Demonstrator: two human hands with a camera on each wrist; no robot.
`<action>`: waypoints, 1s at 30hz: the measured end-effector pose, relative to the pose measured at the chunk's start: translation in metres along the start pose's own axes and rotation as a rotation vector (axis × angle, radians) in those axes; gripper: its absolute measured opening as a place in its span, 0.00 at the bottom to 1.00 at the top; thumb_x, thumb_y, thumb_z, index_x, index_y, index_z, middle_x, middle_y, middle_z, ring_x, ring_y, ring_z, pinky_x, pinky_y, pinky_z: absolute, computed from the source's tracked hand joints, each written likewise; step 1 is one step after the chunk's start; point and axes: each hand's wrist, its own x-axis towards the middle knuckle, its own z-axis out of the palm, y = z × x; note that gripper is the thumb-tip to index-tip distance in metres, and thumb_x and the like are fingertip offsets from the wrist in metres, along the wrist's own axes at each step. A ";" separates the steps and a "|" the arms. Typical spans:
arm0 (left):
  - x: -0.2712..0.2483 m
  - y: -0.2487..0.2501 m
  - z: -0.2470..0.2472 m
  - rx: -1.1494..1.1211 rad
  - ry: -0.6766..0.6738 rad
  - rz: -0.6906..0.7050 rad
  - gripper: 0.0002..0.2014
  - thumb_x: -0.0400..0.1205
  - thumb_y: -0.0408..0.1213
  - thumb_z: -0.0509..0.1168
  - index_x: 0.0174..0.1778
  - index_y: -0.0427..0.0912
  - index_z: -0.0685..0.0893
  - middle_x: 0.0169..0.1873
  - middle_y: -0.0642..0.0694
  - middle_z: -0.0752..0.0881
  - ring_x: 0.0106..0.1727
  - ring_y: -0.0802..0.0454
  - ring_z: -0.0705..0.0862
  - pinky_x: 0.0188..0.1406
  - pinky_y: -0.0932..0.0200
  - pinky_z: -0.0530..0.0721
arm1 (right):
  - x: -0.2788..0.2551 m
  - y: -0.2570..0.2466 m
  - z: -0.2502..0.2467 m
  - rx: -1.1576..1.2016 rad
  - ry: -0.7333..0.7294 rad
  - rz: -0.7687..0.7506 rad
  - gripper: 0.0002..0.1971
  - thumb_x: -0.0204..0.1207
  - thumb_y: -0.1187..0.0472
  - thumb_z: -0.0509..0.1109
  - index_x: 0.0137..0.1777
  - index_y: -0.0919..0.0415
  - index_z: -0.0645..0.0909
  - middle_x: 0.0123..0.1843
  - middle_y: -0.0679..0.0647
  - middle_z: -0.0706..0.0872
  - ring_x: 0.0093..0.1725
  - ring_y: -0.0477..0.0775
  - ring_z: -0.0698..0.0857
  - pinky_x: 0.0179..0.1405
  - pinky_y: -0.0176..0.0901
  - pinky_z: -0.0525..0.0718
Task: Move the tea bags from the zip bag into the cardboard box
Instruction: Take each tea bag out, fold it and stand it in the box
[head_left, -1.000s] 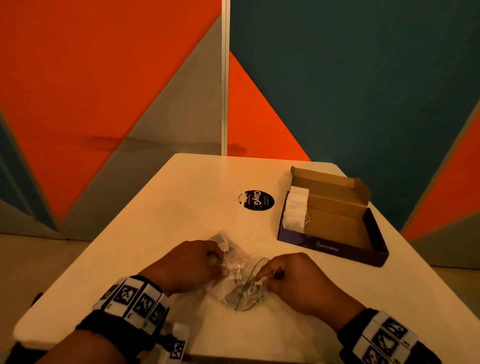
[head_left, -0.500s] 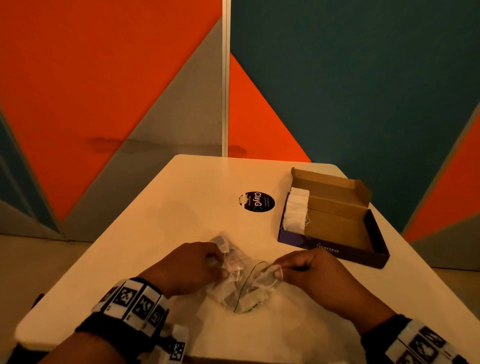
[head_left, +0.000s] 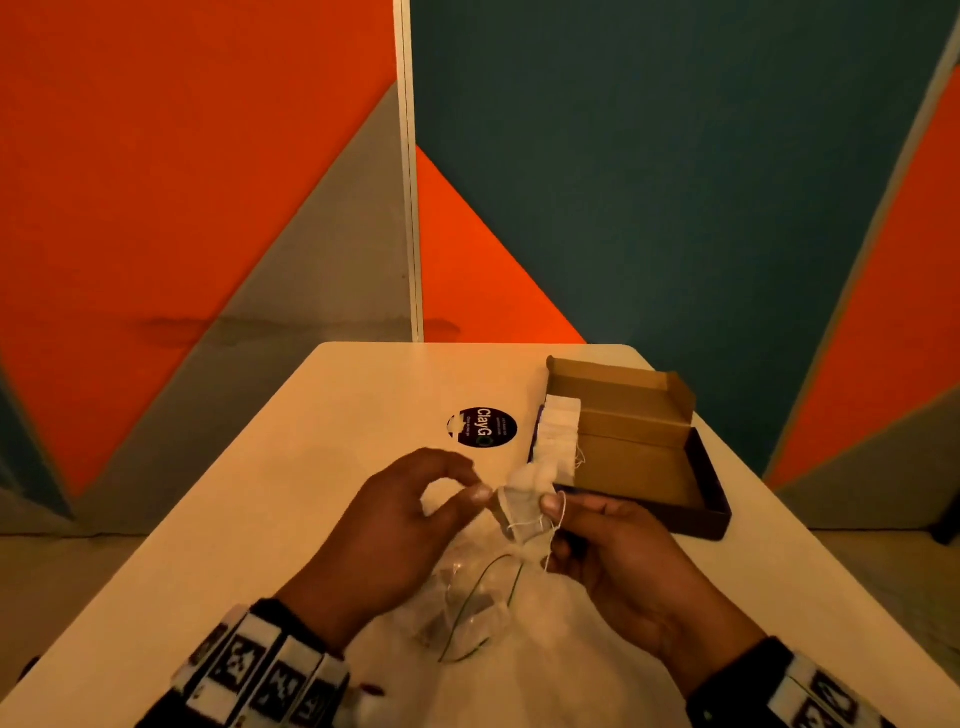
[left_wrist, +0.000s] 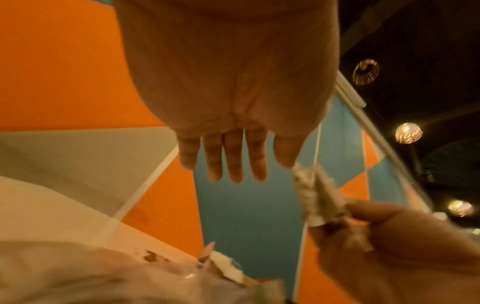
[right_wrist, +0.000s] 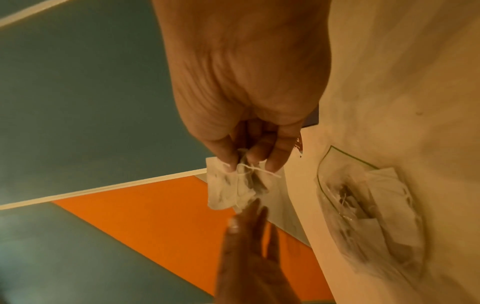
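Pinched loosely in the right hand (head_left: 613, 551) beside the slack-fingered, empty left hand (head_left: 395, 525), the tea bag (right_wrist: 231, 191) at frame centre could slip by its trailing string short of the cardboard box (head_left: 649, 467).

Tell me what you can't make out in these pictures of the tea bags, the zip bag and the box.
- How many tea bags the right hand pinches: its fingers cover the crumpled bundle in the right wrist view.
- How many tea bags remain in the zip bag: overlapped and blurred.
- The small print on the cardboard box: too dark in the head view.
- Whether the left hand touches the bundle: blurred.
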 end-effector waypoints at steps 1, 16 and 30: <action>-0.002 0.009 0.004 -0.086 -0.002 0.000 0.22 0.72 0.69 0.68 0.52 0.59 0.85 0.60 0.65 0.85 0.63 0.69 0.80 0.62 0.62 0.77 | 0.001 0.001 0.001 -0.014 0.008 -0.004 0.10 0.74 0.63 0.76 0.50 0.70 0.91 0.40 0.61 0.85 0.32 0.51 0.78 0.35 0.46 0.85; 0.005 0.023 0.003 -0.492 0.237 -0.259 0.02 0.82 0.33 0.70 0.46 0.39 0.87 0.41 0.39 0.91 0.48 0.34 0.89 0.49 0.38 0.89 | -0.001 -0.003 0.001 -0.041 0.037 -0.053 0.11 0.76 0.76 0.71 0.47 0.64 0.93 0.51 0.61 0.93 0.50 0.63 0.92 0.46 0.53 0.91; -0.007 0.033 -0.031 -0.704 -0.047 -0.153 0.26 0.56 0.36 0.87 0.51 0.42 0.92 0.38 0.38 0.88 0.40 0.45 0.86 0.39 0.61 0.86 | -0.001 -0.002 0.012 -0.128 0.084 -0.183 0.13 0.69 0.74 0.80 0.48 0.56 0.91 0.50 0.59 0.91 0.50 0.62 0.91 0.43 0.44 0.91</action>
